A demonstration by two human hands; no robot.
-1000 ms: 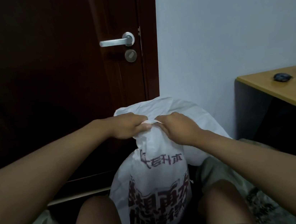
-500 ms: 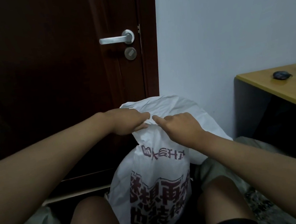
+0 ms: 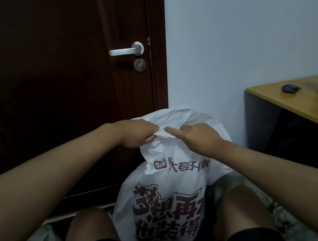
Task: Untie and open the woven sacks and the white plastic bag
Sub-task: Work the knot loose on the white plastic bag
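A white plastic bag (image 3: 165,206), thin, crinkled and printed with dark red characters, stands upright between the person's knees, its long axis vertical and its gathered neck pointing up. The left hand (image 3: 135,132) pinches the bunched neck between thumb and curled fingers. The right hand (image 3: 198,137) lies on the neck, forefinger straight and touching the twist, other fingers curled. Behind the bag is a dark wooden door (image 3: 57,73).
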